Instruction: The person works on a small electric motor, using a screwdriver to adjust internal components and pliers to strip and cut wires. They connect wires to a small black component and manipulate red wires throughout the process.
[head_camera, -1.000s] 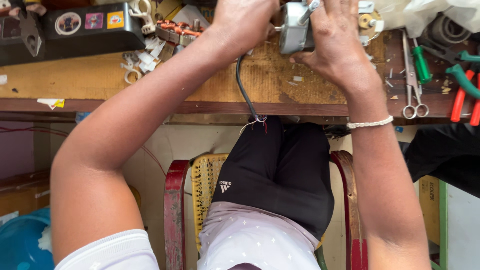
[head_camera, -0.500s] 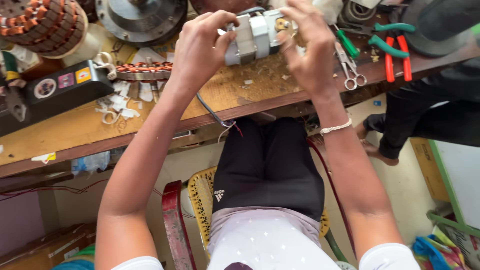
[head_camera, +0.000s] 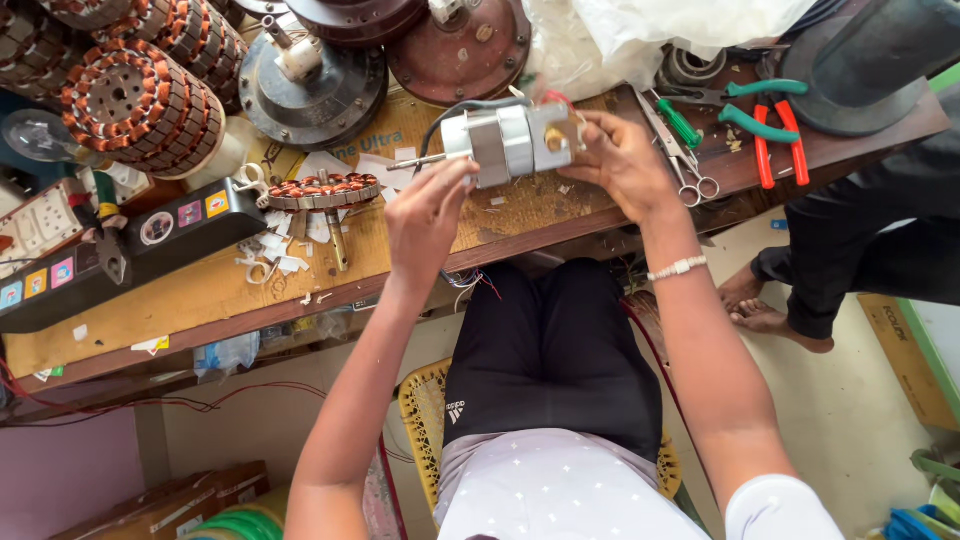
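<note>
A small silver electric motor (head_camera: 505, 143) with a steel shaft pointing left and a dark cable arching off its top hangs just above the wooden workbench (head_camera: 200, 290). My right hand (head_camera: 622, 160) grips the motor's right end. My left hand (head_camera: 428, 215) pinches the shaft end on the motor's left side. I sit on a yellow woven chair (head_camera: 420, 405) below the bench.
Copper-wound stators (head_camera: 135, 100), round fan motor housings (head_camera: 310, 85), a black tester box (head_camera: 120, 255) and paper scraps crowd the left of the bench. Scissors (head_camera: 680, 160), green-handled and red-handled pliers (head_camera: 765, 120) and a plastic bag (head_camera: 640, 30) lie right. Another person's bare feet (head_camera: 765, 310) stand at right.
The camera has tilted, so the bench and motor sit lower in view. My left hand has slid from the motor's body to its shaft end; my right hand still holds the motor.
</note>
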